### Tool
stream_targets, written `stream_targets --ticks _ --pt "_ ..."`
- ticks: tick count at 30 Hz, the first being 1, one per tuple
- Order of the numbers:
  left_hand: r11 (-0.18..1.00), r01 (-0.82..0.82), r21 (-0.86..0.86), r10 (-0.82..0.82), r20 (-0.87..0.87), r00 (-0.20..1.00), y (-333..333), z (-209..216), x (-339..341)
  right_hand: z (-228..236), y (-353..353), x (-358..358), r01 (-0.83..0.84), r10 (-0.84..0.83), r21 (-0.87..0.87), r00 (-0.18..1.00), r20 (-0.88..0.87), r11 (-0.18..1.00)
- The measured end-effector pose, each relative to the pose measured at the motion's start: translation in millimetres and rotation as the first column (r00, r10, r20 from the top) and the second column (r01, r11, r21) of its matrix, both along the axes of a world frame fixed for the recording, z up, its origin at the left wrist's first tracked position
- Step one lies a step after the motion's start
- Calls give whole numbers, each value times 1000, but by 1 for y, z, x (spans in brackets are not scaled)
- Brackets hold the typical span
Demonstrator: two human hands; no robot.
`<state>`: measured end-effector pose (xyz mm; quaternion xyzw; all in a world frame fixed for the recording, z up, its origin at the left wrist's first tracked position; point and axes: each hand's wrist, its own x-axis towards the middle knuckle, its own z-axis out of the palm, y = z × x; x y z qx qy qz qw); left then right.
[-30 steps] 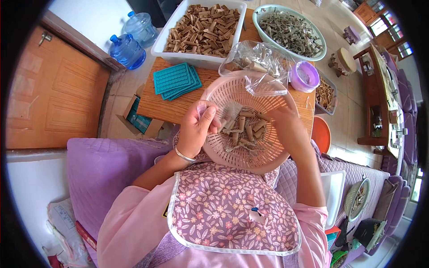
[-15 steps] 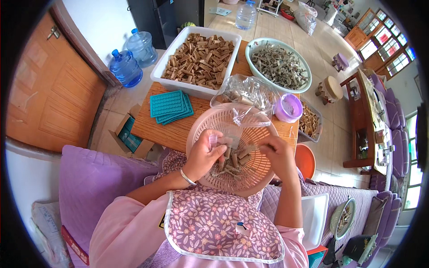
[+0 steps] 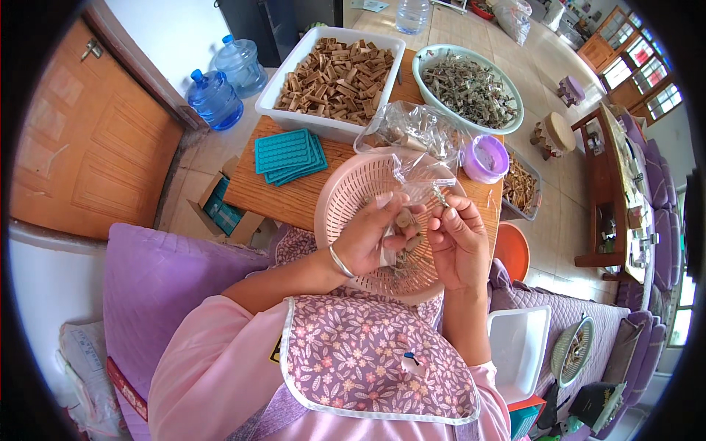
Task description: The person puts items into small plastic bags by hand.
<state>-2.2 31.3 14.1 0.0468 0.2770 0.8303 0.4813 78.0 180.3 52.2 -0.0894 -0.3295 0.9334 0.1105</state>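
Note:
My left hand (image 3: 375,231) is closed over the pink plastic basket (image 3: 340,189). A small brown roll (image 3: 404,218) with a round end shows between its fingers, along with some clear plastic. Beside it, my right hand (image 3: 462,242) pinches a thin grey-green dried sprig (image 3: 441,197) between thumb and fingertips. Inside the basket lie more brown rolls and dried bits, partly hidden by my hands. Against the basket's far rim rests a clear plastic bag (image 3: 415,136) with brown pieces in it.
A white bin (image 3: 268,104) of short brown pieces and a pale green basin (image 3: 518,110) of grey-green dried material stand at the back. Turquoise moulded sheets (image 3: 285,153) lie left; a purple tub (image 3: 485,159) stands right on the wooden table (image 3: 257,192). An orange basin (image 3: 512,253) sits beyond the table's right edge.
My right hand has turned palm-up and now holds the sprig up near my left hand. My left hand has rolled over, showing its back and the brown roll. The whole view has shifted slightly.

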Motion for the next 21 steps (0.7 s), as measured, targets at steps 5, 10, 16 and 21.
stream_targets --ticks 5,10,16,21 --pt "980 -168 -106 155 -126 980 -6 -2 1 -6 -4 3 272 -274 414 960 -56 869" --pt "878 -451 -160 309 -530 789 -16 14 9 6 2 3 278 -389 953 870 -303 -122" --pt "836 -548 27 415 -685 599 -15 12 -2 -12 15 16 -169 222 635 975 -4 754" --pt "891 -450 -61 300 -664 685 -12 17 9 -19 -12 2 197 -263 629 965 13 752"
